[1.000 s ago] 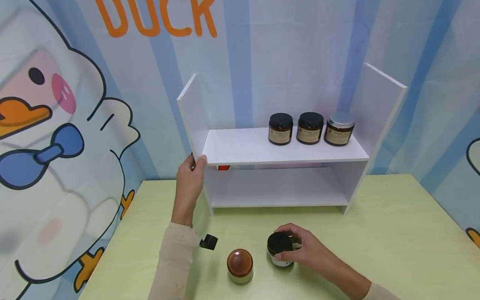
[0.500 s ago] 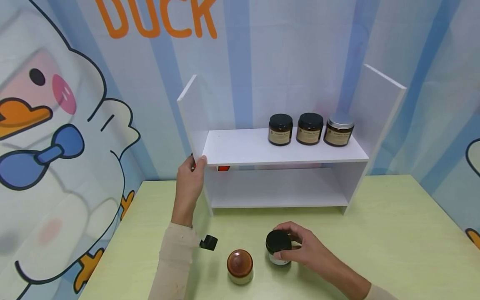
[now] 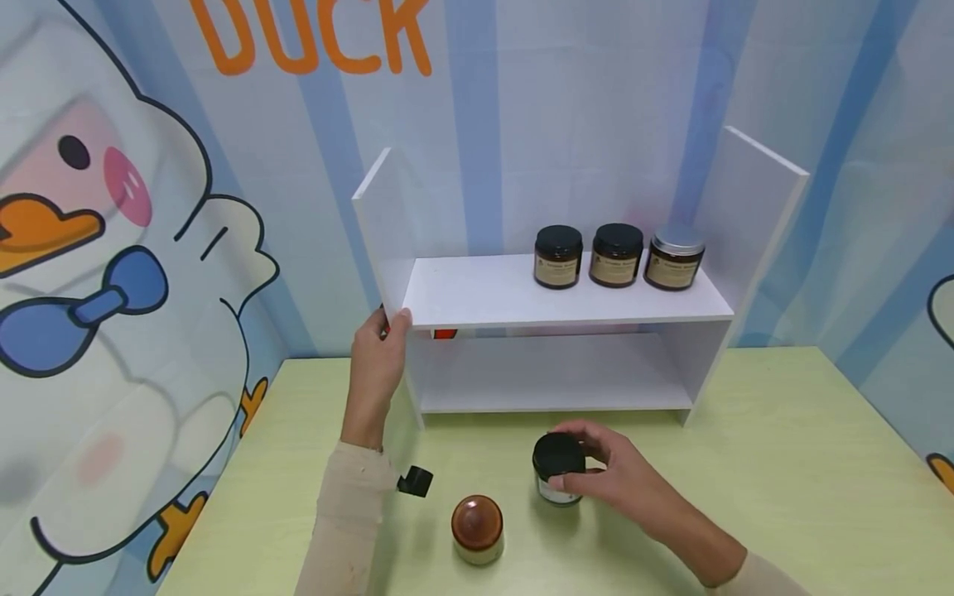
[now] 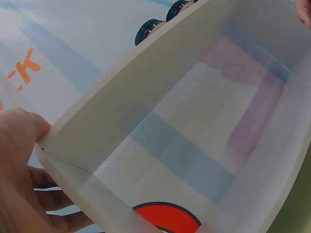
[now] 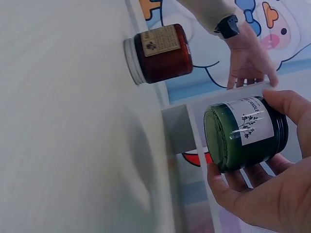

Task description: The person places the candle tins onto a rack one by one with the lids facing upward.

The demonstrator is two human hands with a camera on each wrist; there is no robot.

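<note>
My right hand (image 3: 607, 463) holds a green glass candle jar (image 5: 240, 133) with a black lid and a white label, thumb on one side and fingers on the other. Lid up, the jar appears raised just off the table, in front of a white two-tier shelf (image 3: 492, 294). At the shelf's left side panel, my left hand (image 3: 376, 364) grips the edge, thumb in front and fingers behind, as the left wrist view shows. To the left of the held jar stands a brown jar (image 3: 478, 530), its silver lid (image 5: 134, 60) down against the table.
On the shelf's upper board, towards the right, are two black-lidded jars (image 3: 558, 257) (image 3: 616, 255) and one silver-lidded jar (image 3: 674, 257). Tall side panels (image 3: 753, 207) rise at both ends. A duck-print backdrop (image 3: 581, 108) hangs behind the pale green table (image 3: 790, 463).
My right hand has carried the green candle jar slightly away from me, towards the shelf. The left hand stays on the side panel, and the brown jar has not moved.
</note>
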